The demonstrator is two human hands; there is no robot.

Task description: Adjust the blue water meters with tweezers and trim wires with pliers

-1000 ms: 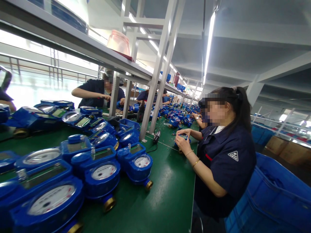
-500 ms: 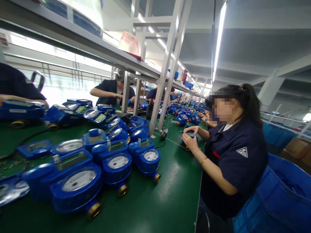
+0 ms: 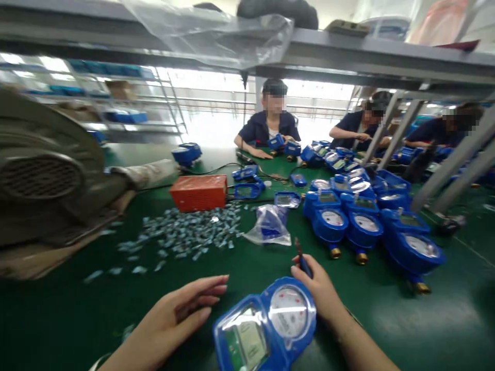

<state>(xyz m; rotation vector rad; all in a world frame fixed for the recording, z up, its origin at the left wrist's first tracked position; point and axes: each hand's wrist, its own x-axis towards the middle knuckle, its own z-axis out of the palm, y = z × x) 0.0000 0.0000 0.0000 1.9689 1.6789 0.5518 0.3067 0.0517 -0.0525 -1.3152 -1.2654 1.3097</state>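
"Where's the nearest blue water meter (image 3: 267, 324)?"
"On the green table (image 3: 255, 268); left hand (image 3: 174, 319) at its left, fingers parted; right hand (image 3: 320, 286) at its right, clasping a blue-handled tool (image 3: 304, 266)."
"The room?"
"A grey shelf (image 3: 332, 54) runs beyond it."

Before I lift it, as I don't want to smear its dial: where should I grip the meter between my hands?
Probably the blue rim beside the screen, coming from the left: that edge faces your left hand, which is open, while your right hand holds a tool. The meter is face up, dial to the right, so this end should spare it.
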